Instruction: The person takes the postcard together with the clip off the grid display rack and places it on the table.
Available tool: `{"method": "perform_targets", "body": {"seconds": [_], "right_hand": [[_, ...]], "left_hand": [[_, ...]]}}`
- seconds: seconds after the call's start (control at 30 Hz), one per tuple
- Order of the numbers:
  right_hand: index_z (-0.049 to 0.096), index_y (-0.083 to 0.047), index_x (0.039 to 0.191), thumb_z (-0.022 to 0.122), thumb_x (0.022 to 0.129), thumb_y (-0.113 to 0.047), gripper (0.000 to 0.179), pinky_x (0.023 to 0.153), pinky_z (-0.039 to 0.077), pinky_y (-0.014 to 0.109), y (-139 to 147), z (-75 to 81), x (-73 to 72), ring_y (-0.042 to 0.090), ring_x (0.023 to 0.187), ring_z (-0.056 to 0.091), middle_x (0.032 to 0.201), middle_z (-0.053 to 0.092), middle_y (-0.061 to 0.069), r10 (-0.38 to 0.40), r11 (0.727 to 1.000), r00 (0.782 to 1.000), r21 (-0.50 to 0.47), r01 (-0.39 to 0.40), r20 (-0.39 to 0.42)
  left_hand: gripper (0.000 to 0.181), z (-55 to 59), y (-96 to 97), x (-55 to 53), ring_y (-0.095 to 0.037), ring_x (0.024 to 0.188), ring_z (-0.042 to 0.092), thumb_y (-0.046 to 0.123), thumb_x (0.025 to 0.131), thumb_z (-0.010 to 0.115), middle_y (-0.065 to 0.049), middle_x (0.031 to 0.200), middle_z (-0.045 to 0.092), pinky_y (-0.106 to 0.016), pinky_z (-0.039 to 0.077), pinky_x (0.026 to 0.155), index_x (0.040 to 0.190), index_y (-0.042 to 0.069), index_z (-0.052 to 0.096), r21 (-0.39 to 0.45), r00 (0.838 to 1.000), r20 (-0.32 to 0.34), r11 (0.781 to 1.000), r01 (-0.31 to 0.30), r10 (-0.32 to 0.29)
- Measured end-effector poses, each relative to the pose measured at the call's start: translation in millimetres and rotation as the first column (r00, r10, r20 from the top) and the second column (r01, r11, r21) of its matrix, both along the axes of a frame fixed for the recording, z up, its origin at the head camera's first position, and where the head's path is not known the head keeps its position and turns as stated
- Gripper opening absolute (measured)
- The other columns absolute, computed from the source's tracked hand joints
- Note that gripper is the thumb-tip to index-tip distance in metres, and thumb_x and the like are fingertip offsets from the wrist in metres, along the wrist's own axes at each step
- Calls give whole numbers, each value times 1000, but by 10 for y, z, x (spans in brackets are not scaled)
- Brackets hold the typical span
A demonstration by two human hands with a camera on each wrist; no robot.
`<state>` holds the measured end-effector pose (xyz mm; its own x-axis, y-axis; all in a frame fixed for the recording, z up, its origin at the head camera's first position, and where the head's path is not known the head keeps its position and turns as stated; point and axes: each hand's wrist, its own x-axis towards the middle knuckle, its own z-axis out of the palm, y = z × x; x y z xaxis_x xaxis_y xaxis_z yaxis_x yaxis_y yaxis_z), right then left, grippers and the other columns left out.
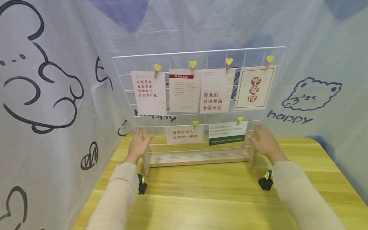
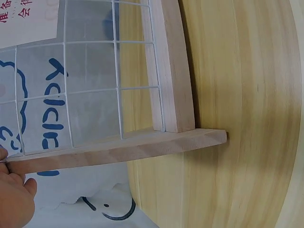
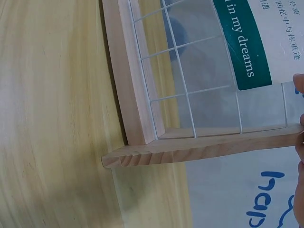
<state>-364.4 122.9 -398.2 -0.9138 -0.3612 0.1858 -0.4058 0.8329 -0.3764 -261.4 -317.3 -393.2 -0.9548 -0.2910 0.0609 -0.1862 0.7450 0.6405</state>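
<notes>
A white wire grid [image 1: 198,52] stands upright in a light wooden stand [image 1: 198,159] on the table. My left hand [image 1: 138,145] grips the top of the left wooden post [image 2: 118,149], its thumb toward the grid. On the opposite side, my right hand [image 1: 265,142] holds the upper part of the right post [image 3: 213,147]. Several printed cards [image 1: 149,92] hang in an upper row from yellow heart clips [image 1: 193,64]. Below them hang a white card [image 1: 185,134] with red writing and a white card with a green band [image 1: 227,132]. Fingers behind the posts are partly hidden.
Yellowish wood grain covers the table [image 1: 195,198], whose rounded far right corner shows. Pale cloth [image 1: 316,57] with cartoon drawings hangs behind and along the left side. Small black devices [image 1: 265,182] sit by both wrists.
</notes>
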Motion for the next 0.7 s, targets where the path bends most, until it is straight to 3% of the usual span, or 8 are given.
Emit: {"method": "perform_targets", "body": {"seconds": [0.33, 0.7], "right_hand": [[21, 12, 130, 33, 90, -45, 70, 97, 8, 54, -18, -9, 12, 46, 121, 13, 133, 14, 33, -14, 999, 1000, -50, 14, -1], [19, 12, 130, 28, 90, -49, 73, 96, 9, 56, -5, -5, 20, 48, 119, 13, 132, 12, 34, 5, 1000, 1000, -11, -5, -1]], "left_hand": [[72, 30, 0, 18, -34, 127, 4, 47, 88, 35, -17, 141, 2, -49, 6, 100, 136, 0, 8, 14, 1000, -4, 1000, -3, 3], [74, 50, -9, 22, -32, 128, 3, 51, 87, 33, -13, 142, -2, -48, 6, 101, 137, 3, 6, -40, 999, 37, 999, 7, -6]]}}
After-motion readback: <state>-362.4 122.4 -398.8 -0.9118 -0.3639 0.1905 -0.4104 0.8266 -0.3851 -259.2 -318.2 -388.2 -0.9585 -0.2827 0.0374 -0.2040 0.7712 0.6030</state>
